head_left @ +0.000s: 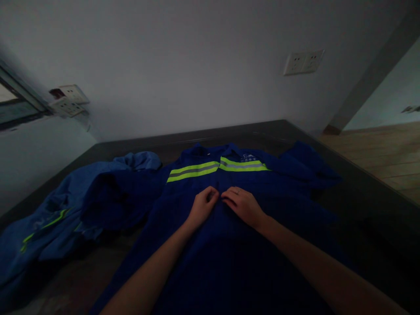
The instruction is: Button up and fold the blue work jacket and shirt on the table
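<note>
A dark blue work jacket (243,210) lies spread on its back, collar away from me, with yellow-green and grey reflective bands across the chest. My left hand (205,203) pinches the jacket's front edge at the middle, just below the bands. Close beside it, my right hand (243,204) has its fingers bent together on the other side of the front opening, a ring on one finger. The fingertips almost meet. Whether a button or zip is between them is too dark to make out. The jacket's sleeves stretch out to both sides.
A lighter blue garment (62,197) with a thin yellow-green stripe lies crumpled at the left, partly under the jacket's sleeve. The dark table (272,128) stands against a pale wall with sockets (304,62). More sockets (70,100) are at the left, and wooden floor (383,148) shows at the right.
</note>
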A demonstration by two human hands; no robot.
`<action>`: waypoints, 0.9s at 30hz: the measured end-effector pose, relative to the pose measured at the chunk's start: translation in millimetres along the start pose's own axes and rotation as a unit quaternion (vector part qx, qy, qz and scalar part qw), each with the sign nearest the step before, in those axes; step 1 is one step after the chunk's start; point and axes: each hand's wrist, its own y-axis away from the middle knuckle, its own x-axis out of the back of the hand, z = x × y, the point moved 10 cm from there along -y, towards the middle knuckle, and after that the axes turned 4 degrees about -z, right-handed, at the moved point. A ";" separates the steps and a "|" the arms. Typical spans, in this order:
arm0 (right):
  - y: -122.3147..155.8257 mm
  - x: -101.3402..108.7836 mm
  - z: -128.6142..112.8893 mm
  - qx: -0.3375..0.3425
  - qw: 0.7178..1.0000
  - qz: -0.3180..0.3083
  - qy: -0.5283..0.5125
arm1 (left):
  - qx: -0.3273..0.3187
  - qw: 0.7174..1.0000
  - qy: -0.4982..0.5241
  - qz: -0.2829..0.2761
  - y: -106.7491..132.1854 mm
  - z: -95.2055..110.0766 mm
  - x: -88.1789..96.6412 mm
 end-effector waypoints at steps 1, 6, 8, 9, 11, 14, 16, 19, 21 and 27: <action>0.3 0.6 -3.6 0.018 0.999 -0.002 0.034 | 0.005 1.000 0.010 0.000 -1.2 -1.4 0.0; 1.9 0.2 -15.9 0.070 0.991 -0.003 0.110 | 0.055 0.997 0.059 0.000 -6.4 -12.0 -1.0; 2.5 -0.7 -19.3 0.084 0.989 -0.004 0.118 | 0.057 0.997 0.049 -0.010 -7.7 -12.5 -3.0; 2.7 -1.2 -20.3 0.088 0.988 -0.004 0.124 | 0.055 0.998 0.042 -0.010 -7.9 -12.1 -3.1; 2.6 -2.2 -20.6 0.089 0.987 -0.004 0.134 | 0.048 0.998 0.032 -0.001 -7.5 -10.3 -2.1; 1.8 -1.3 -18.2 0.074 0.991 0.004 0.108 | 0.026 0.999 0.038 0.019 -5.1 -3.8 0.1; 1.5 0.7 -16.3 0.062 0.995 0.018 0.073 | 0.017 0.998 0.050 0.026 -3.2 0.1 1.1; 1.6 2.0 -16.1 0.059 0.997 0.033 0.044 | 0.021 0.997 0.070 0.033 -0.7 1.8 3.1; 1.6 1.0 -17.6 0.065 0.996 0.031 0.050 | 0.026 0.995 0.084 0.037 0.2 1.2 4.4; 2.6 -4.6 -27.3 0.117 0.987 0.003 0.113 | 0.031 0.993 0.110 0.041 -0.3 -2.2 5.2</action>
